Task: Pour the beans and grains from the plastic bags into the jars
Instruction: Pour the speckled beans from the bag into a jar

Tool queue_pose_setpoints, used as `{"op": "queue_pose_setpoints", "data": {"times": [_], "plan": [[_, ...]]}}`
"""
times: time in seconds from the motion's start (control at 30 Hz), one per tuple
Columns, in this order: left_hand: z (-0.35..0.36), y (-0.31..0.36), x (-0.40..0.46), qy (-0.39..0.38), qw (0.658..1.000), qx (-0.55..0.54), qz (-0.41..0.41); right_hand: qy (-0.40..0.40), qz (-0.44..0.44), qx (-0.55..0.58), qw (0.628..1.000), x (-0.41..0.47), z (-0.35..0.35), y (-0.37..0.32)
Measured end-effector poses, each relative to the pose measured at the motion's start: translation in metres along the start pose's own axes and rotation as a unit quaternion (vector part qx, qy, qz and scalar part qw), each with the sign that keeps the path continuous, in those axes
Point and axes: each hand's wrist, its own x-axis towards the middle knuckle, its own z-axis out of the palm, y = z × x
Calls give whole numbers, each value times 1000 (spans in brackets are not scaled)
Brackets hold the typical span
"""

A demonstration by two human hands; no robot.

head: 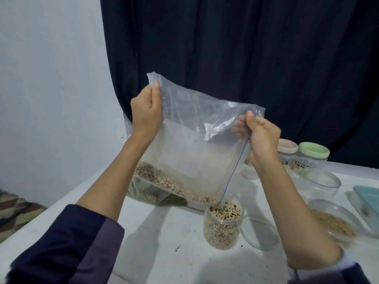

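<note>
A clear zip-lock plastic bag (pixel 190 144) hangs tilted above the white table (pixel 164 253). My left hand (pixel 146 111) pinches its upper left corner, and my right hand (pixel 260 136) grips the zip edge at the upper right. Pale black-eyed beans (pixel 174 184) lie along the bag's lower edge and run toward its lower right corner. That corner sits just over the mouth of an open clear jar (pixel 222 226), which is nearly full of the same beans.
A bag of green grains (pixel 147 194) lies behind the held bag. At the right are two lidded jars (pixel 312 158), an empty open jar (pixel 322 184), a jar lying with tan grains (pixel 334 222), a clear lid (pixel 259 232) and a teal tray (pixel 369 199).
</note>
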Motion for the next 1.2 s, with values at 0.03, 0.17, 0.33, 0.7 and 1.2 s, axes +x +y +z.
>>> {"op": "queue_pose_setpoints", "data": {"times": [0.03,0.17,0.33,0.7,1.2], "plan": [[-1,0,1,3,1000,-4,1,8,1,5,1000,0,0,0],[-6,1,5,5,1000,-2,4,-3,15,6,1000,-1,2,0],[-8,5,6,6,1000,6,19,0,17,3,1000,-3,5,1],[-3,7,3,-32,999,32,8,21,50,1,999,-6,-6,-1],[16,6,-3,-15,1000,1,9,62,16,-3,998,10,-12,2]]}}
